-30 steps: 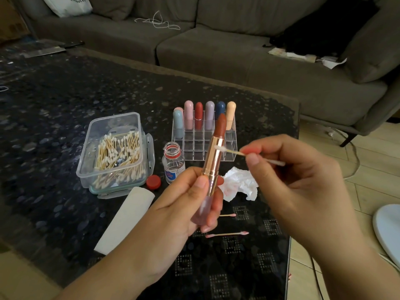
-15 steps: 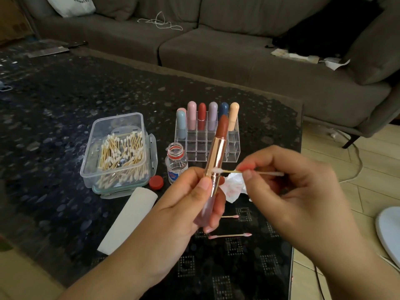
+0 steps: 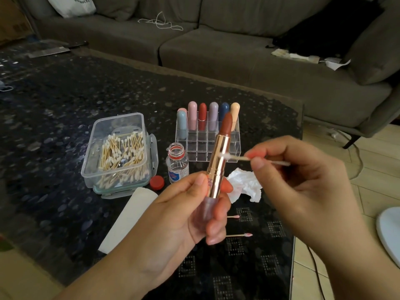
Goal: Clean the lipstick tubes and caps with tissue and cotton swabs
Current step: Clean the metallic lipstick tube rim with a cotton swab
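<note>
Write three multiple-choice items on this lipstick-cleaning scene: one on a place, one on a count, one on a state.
1. The red bottle cap lies
A. on the bottle
B. on the table beside the bottle
C. in the swab box

2. Used swabs on the table near the left hand:
A. two
B. four
C. none

3. The small bottle is
A. capped
B. tipped over
C. open and upright

Answers:
B, it lies left of the bottle's base.
A, two pink-tipped swabs lie there.
C, its neck is bare and it stands.
</note>
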### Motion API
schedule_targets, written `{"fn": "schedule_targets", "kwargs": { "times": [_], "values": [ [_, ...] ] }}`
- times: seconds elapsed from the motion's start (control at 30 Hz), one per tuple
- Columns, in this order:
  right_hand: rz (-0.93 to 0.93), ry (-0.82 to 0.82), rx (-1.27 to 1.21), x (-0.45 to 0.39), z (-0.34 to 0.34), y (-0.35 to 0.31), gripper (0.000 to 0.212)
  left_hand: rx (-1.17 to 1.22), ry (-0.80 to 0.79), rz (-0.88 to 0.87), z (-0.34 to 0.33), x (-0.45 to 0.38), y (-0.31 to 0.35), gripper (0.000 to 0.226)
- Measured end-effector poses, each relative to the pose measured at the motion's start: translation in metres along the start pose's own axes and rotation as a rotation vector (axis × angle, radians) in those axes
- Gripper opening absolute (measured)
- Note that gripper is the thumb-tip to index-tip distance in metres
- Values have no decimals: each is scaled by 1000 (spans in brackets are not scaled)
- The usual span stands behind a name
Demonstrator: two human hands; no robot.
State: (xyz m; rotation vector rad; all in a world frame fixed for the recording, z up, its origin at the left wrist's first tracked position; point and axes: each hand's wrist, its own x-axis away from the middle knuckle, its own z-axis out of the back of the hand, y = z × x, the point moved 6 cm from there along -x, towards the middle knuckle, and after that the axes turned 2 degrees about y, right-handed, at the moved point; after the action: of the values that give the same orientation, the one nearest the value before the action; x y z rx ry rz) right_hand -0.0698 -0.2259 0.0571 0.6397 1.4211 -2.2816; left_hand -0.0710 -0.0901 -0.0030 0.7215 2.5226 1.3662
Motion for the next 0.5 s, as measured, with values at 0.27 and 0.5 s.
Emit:
{"fn": "schedule_targets", "kwargs": {
  "times": [0.27, 0.5],
  "values": [
    [-3, 38, 9, -1, 3, 0, 8, 29, -12, 14, 0, 0, 1, 32],
    [-10, 29, -22, -4, 2, 0, 9, 72, -59, 34, -2, 0, 0, 32]
  ]
}}
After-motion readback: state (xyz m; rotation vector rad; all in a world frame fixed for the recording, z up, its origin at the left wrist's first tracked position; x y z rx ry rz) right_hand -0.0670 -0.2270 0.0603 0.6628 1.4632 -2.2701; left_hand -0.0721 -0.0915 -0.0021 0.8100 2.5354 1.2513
